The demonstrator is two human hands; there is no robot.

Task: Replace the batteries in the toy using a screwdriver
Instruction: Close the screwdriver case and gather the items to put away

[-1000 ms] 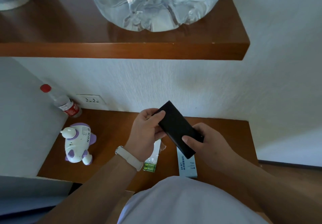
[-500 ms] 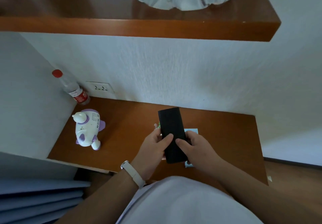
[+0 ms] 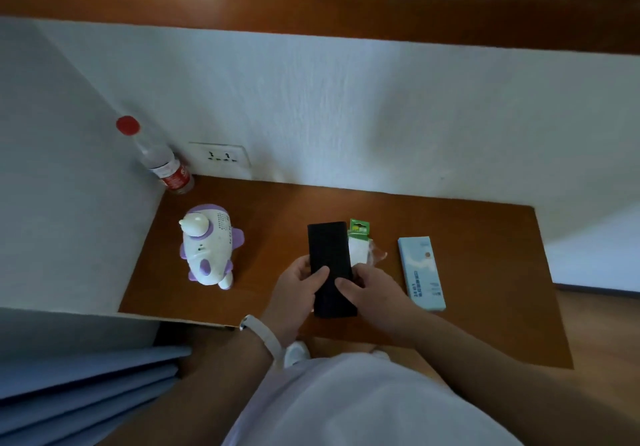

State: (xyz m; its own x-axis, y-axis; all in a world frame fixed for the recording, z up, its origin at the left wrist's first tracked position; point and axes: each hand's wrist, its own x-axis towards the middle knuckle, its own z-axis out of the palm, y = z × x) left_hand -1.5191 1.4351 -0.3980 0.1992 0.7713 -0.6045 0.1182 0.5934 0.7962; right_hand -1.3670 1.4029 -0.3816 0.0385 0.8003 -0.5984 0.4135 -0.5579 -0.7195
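Standing over a brown wooden surface (image 3: 485, 307) set into a white-walled corner, under a wooden shelf (image 3: 311, 9). Far left, folded blue fabric (image 3: 86, 376) below the surface edge. Back left corner: clear bottle (image 3: 162, 163) with red cap, leaning toward the wall; wall socket (image 3: 221, 157) just beside it. The toy (image 3: 207, 246), white and purple, lies on the surface left of centre, well apart from the hands. Left hand (image 3: 296, 289), pale band at the wrist, grips the left edge of a black flat case (image 3: 330, 265), thumb laid across its face. Right hand (image 3: 367, 289) clasps the case's right edge, thumb also on top; both forearms reach in from below, angled toward each other. Can't tell whether the case touches the surface. Battery pack (image 3: 359, 241), green card with clear wrapper, just right of the case, partly behind the right hand. Farther right, a light-blue box (image 3: 420, 272) lies flat.
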